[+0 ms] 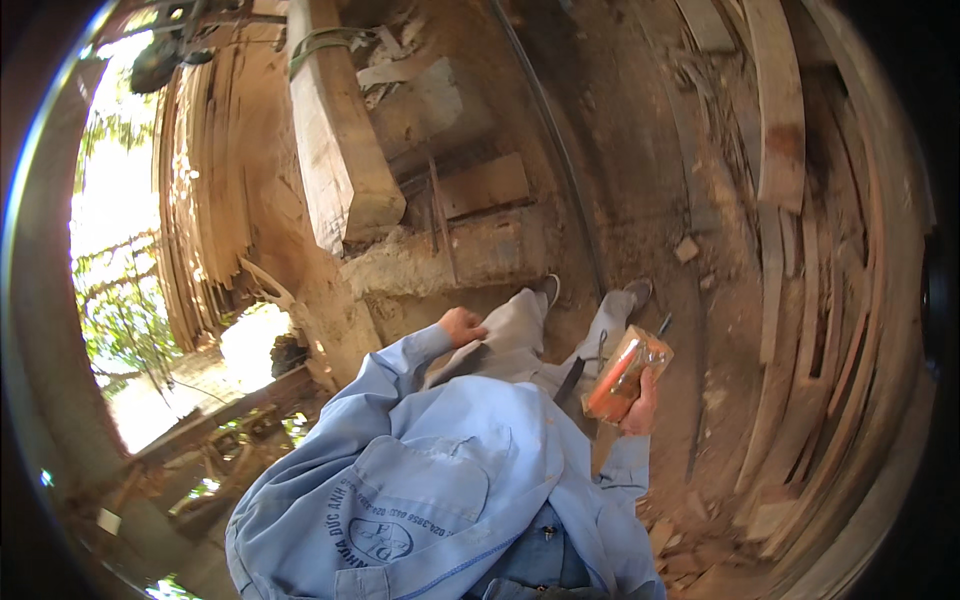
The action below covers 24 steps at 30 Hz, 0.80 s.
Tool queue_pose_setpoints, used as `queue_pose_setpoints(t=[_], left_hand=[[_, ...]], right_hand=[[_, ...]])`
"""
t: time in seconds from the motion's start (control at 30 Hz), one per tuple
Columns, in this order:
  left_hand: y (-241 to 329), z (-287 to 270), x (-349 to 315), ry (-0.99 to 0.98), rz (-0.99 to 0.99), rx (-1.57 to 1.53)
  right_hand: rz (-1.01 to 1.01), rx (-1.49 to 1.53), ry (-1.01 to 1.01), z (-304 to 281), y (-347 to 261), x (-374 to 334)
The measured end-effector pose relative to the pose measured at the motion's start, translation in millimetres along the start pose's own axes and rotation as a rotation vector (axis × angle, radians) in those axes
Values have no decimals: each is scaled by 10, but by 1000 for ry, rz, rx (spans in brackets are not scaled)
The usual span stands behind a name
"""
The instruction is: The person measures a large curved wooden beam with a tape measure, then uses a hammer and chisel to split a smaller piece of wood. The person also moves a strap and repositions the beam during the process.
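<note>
- R. hand point(642, 404) closed round one end of a boxy orange-brown block point(622, 378), prob. a tool, exact kind unclear to me.
- Block held up off the ground, out on the R. side, tilted; thin dark rod point(665, 323) shows just past its far end, can't tell if attached.
- L. hand point(463, 327) near the L. thigh, fingers look curled; can't tell how tightly, or if anything's in there.
- Person upright, blue work jacket point(450, 450), light trousers point(510, 330), feet apart on bare-looking dirt.
- Ahead, to L.: thick squared timber point(345, 185), greenish strap point(325, 42) round it toward the far end. Block well apart from it.
- Long dark cable or hose point(560, 150) runs away across the floor; planks point(780, 130) down the R. side, small offcut point(687, 249) betw.
- Step in hand, my guess: holding/carrying block, R. hand only; no wood being worked.
- Next move, I'd judge, calls for firm R. grip, block kept clear of the leg, careful footing nr. the cable.
</note>
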<state>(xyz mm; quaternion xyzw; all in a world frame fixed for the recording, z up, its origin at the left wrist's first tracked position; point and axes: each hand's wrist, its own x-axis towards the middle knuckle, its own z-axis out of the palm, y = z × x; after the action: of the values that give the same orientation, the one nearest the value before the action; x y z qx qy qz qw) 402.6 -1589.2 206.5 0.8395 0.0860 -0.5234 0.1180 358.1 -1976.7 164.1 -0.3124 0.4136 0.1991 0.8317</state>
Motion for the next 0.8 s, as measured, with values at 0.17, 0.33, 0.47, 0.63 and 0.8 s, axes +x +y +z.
queue_pose_setpoints(t=[0.17,0.33,0.47,0.63,0.8], left_hand=[[1462,-1562,-711,-17,953,-1018],[1841,-2407,-2296,-42,2348,-1212],[1255,-2496,-2852,84,2715,-1143],[468,-2412,-2906,220,2773,-1162],[104,-2634,-2559,261,2615,-1217]], right_hand=[[-36,-212,-100,658,-464,-110],[-151,-437,-341,1554,-648,-133],[-82,-458,-372,2092,-475,128],[-58,-508,-280,2536,-52,365],[91,-593,-311,3017,-62,622]])
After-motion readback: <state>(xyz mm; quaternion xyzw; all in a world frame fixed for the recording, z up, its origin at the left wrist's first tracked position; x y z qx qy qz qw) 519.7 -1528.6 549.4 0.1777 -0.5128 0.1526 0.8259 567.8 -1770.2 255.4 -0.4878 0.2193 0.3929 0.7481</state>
